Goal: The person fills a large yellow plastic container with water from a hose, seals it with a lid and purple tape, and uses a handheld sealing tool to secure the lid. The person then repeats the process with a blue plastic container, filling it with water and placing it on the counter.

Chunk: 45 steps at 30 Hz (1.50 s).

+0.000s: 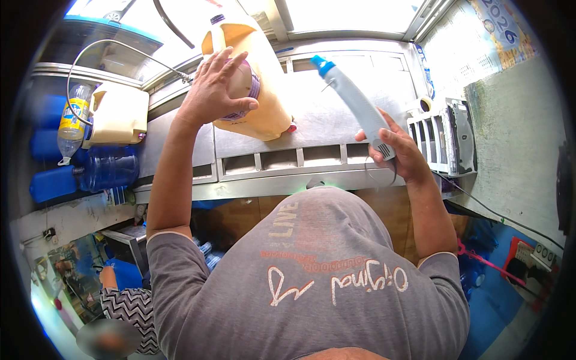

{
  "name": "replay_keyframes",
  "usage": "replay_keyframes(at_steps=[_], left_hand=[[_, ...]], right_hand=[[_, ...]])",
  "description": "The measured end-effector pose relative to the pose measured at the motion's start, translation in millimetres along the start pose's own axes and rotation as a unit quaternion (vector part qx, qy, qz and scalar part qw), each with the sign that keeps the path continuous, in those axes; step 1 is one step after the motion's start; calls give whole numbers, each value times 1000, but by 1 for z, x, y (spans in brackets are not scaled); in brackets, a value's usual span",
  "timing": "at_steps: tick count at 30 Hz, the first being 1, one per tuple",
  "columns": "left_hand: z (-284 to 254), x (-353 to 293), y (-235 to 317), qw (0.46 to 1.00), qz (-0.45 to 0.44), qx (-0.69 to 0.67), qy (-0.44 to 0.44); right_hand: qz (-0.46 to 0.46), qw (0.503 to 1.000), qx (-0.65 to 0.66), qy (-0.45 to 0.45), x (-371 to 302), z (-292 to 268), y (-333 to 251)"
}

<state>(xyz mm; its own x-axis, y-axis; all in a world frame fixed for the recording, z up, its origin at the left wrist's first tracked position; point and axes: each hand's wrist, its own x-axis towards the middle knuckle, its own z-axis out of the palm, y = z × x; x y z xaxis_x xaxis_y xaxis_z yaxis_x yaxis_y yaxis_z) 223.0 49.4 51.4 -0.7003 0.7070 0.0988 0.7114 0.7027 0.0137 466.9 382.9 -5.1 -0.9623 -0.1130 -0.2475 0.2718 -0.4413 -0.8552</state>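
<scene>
My left hand [219,87] lies with spread fingers against a large cream plastic jug [267,111]. A round pale patch with a purple edge [254,87] shows beside its thumb. The jug stands tilted on the metal counter, with a dark purple cap [217,19] at its far end and a small red piece at its near lower corner. In my right hand [401,147] is a long, pale grey-blue handheld tool [354,99]. Its bright blue tip points up and left, dark vent slots mark its lower end, and a thin cord loops below. My fingers are wrapped round that lower end.
Metal counter [333,129] with a slotted front edge spans ahead of me. At left are another cream jug [120,111], a clear bottle with a yellow label [73,123] and blue water containers [108,168]. A white rack [441,138] stands right. Another person's patterned sleeve [129,312] shows lower left.
</scene>
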Motion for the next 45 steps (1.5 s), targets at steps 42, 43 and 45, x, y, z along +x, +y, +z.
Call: replay_keyframes(at_steps=[42,43,45], left_hand=[[-35,17,22,984,-77,-54,-151],[-35,16,22,984,-76,-62,-152],[-34,15,21,984,-75,-65,-151]], right_hand=[[10,990,-77,-115,67,16,-36],[9,990,-73,-122,67,16,-37],[11,990,-68,-126,68,16,-37]])
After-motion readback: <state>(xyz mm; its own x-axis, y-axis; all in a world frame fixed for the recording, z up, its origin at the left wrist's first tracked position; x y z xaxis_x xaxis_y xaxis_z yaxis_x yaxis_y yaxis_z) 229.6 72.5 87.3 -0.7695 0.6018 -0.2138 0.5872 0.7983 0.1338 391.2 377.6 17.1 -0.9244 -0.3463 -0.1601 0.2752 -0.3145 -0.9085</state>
